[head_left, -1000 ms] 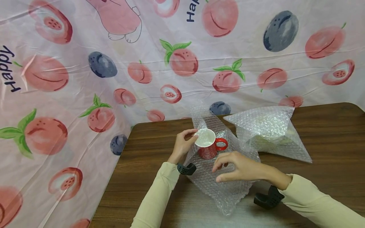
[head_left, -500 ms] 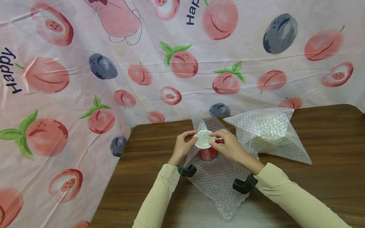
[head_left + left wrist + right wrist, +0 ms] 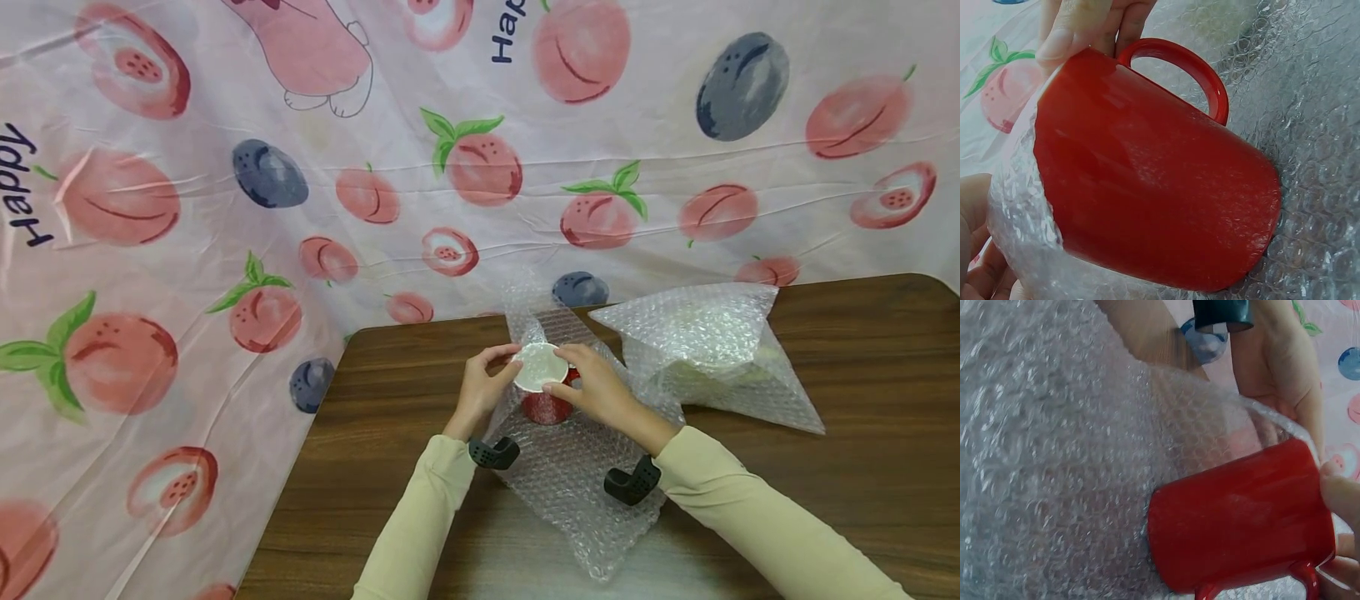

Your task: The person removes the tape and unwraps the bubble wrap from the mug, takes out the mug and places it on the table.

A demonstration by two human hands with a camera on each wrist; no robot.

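Both hands pinched a red mug (image 3: 546,405) at its rim, left hand (image 3: 482,390) and right hand (image 3: 596,392), on bubble wrap (image 3: 581,492) spread over the surface (image 3: 390,467); holding the rim steady seemed wise while wrapping.

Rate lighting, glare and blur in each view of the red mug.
Head view: even light, sharp, red mug small. Left wrist view: soft sheen on the mug, no harsh glare; the bubble wrap slightly soft. Right wrist view: near bubble wrap blurs, washed pale; mug clearer.

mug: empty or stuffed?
Stuffed. In the head view, bubble wrap fills the mouth of the red mug; both hands, left and right, hold its rim.
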